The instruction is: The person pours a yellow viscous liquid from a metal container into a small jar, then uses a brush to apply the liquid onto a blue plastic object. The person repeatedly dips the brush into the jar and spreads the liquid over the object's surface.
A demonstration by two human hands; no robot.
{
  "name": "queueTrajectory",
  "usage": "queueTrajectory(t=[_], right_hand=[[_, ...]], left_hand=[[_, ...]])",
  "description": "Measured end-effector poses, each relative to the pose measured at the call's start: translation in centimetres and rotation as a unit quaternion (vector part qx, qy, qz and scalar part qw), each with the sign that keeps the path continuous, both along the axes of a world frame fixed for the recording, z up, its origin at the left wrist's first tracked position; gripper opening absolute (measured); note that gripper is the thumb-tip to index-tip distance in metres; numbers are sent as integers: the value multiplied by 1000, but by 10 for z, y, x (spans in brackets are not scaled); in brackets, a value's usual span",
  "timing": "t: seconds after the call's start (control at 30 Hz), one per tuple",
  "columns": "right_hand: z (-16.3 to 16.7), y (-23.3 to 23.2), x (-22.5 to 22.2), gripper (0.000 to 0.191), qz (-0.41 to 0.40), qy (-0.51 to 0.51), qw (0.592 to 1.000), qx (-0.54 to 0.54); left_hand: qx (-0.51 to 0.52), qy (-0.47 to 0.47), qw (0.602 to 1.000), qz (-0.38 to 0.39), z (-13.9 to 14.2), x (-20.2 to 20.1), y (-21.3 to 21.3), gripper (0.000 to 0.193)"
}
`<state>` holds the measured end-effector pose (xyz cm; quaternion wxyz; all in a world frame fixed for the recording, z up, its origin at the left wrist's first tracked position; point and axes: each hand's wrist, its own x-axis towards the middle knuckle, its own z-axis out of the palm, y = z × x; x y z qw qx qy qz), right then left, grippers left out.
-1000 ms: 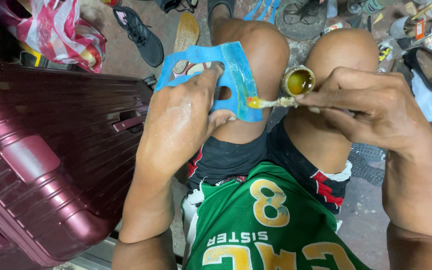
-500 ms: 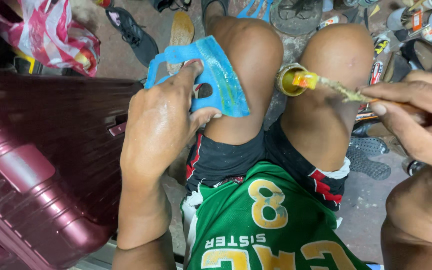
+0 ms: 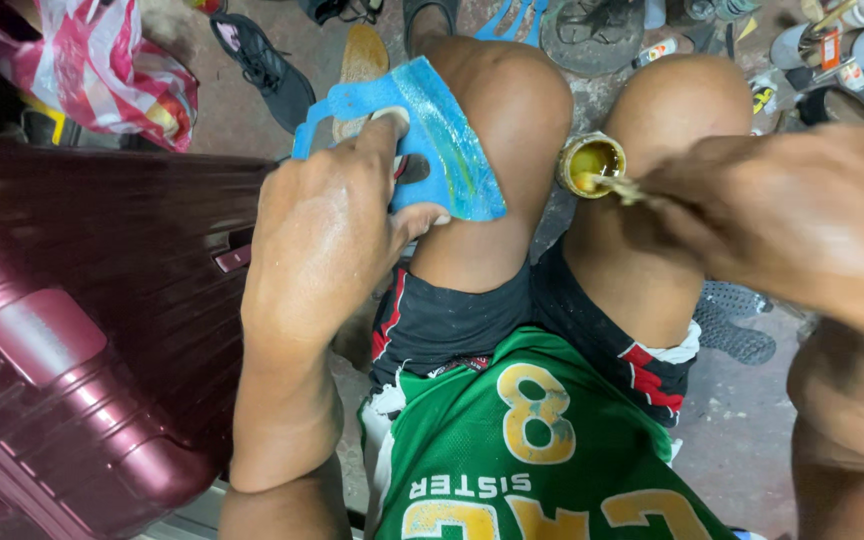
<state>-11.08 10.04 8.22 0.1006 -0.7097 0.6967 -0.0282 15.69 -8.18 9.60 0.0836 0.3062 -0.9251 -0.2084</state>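
A blue sandal sole is held on the left knee while a brush is dipped into a small glue tin.

The blue sandal sole (image 3: pixel 437 140), its glossy face up, is pinned against the left knee by the left hand (image 3: pixel 327 235), fingers closed around its edge. A thin brush (image 3: pixel 617 185) is gripped by the right hand (image 3: pixel 792 215), its tip set in the yellow glue of a small round tin (image 3: pixel 592 162) wedged between the knees. A maroon hard-shell suitcase (image 3: pixel 72 330) is seen just beside the left arm. Beyond, a worn concrete floor (image 3: pixel 742 440) is strewn with a black shoe (image 3: pixel 262 65), a red-and-white plastic bag (image 3: pixel 102 65) and a dark tread sole (image 3: pixel 737 325).
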Motion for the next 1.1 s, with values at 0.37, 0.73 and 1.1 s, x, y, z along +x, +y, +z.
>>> queueTrajectory(t=[0.37,0.73,1.1], right_hand=[[-15,44,-58,34,36,-304,951,51],[8,-9,16,35,-11,-225,971,-82],[0,-8,18,38,0,-252,966,-59]], left_hand=[[-6,9,1000,-20,6,-13,-5,52],[-4,6,999,-36,8,-13,0,55],[-40,17,998,-45,6,-9,-4,57]])
